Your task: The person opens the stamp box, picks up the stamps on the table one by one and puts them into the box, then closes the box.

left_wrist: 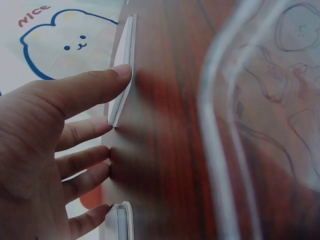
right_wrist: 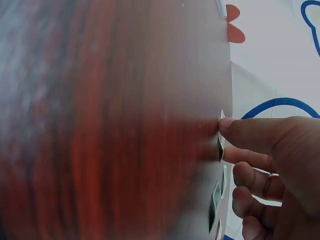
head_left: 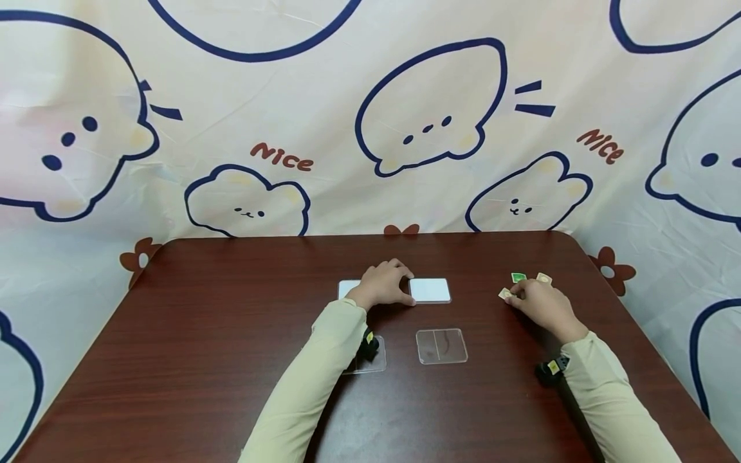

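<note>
At the far middle of the table, my left hand (head_left: 382,285) holds a flat white rectangular box (head_left: 429,290) by its left end. Its thumb presses the near edge and the index finger touches the far corner, while the other fingers stay spread in the left wrist view. A second white box (head_left: 346,287) lies partly hidden behind that hand. To the right, my right hand (head_left: 544,307) pinches a small cream paper slip (right_wrist: 221,142) between thumb and index finger. A green slip (head_left: 518,277) and another cream slip (head_left: 544,278) lie just beyond it.
Two clear plastic trays lie nearer me: the right tray (head_left: 442,346) shows a dividing line, and the left tray (head_left: 376,364) is partly covered by my left wrist. The dark wooden table (head_left: 173,360) ends at a printed cloth backdrop (head_left: 324,116).
</note>
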